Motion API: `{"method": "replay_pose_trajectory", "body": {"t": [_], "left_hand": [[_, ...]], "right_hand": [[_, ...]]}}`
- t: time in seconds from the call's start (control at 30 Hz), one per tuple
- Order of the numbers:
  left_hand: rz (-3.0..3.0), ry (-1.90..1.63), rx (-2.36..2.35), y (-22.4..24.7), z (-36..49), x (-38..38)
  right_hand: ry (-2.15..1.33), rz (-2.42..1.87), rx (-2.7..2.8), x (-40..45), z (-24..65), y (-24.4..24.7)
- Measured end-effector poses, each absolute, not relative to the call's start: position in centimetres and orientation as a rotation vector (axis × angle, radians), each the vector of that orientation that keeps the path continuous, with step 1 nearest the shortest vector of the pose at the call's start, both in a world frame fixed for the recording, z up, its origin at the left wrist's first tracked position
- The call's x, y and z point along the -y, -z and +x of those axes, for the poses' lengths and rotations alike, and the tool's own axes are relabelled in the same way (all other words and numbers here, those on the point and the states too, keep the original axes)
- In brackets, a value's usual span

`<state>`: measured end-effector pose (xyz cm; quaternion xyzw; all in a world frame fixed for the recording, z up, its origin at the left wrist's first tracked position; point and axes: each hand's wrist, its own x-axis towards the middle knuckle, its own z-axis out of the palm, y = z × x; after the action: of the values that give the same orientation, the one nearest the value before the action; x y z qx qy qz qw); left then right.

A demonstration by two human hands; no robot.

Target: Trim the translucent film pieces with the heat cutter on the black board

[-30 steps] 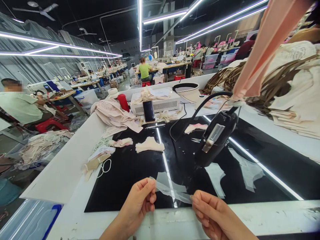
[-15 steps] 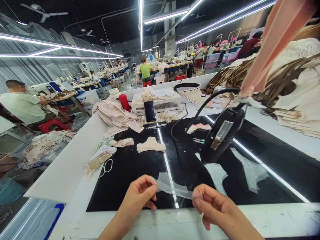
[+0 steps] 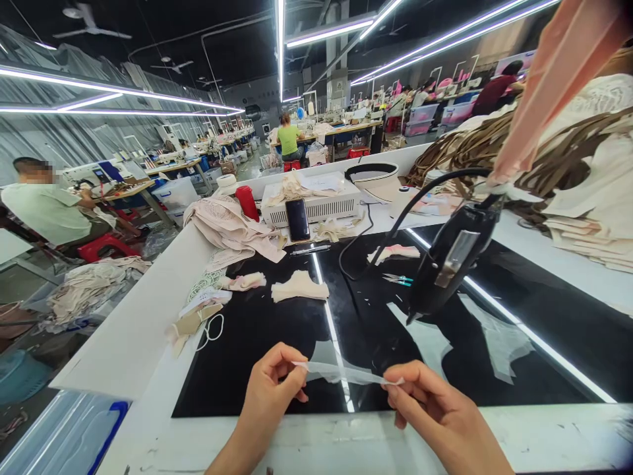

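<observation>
A thin translucent strip (image 3: 346,373) is stretched between my two hands over the front of the black glossy board (image 3: 237,369). My left hand (image 3: 277,382) pinches its left end, and my right hand (image 3: 428,402) pinches its right end between thumb and forefinger. Under the strip, a pale sheer piece shows on the board. Farther right lie two more sheer pieces (image 3: 425,336) (image 3: 497,336). A cream fabric piece (image 3: 299,286) rests near the board's middle. Above the board, right of centre, a black handheld device (image 3: 450,257) hangs from pink cloth (image 3: 548,99).
Small scissors (image 3: 398,280) lie left of the device. A phone (image 3: 297,220) leans against a white box (image 3: 326,208) at the back. Fabric heaps lie at both sides (image 3: 227,227) (image 3: 588,191). Seated people (image 3: 54,204) (image 3: 289,142) are beyond the table.
The strip is raised slightly and drawn narrower between my hands. The hanging device has swung right and tilted more.
</observation>
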<state>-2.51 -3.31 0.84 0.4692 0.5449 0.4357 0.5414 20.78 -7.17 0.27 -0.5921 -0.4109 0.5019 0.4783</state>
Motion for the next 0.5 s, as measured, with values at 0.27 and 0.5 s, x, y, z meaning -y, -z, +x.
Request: {"method": "replay_pose_trajectory", "body": {"t": [0.27,0.5], "left_hand": [[1.120,-0.946,-1.231,-3.1,-1.6,4.6],[1.415,-0.711,-1.234,-4.4,-1.1,4.6]], "right_hand": [[-1.122,-1.576,1.248,7.8,21.7,0.7],[-0.890,-1.436,1.479,8.0,21.2,1.2]]}}
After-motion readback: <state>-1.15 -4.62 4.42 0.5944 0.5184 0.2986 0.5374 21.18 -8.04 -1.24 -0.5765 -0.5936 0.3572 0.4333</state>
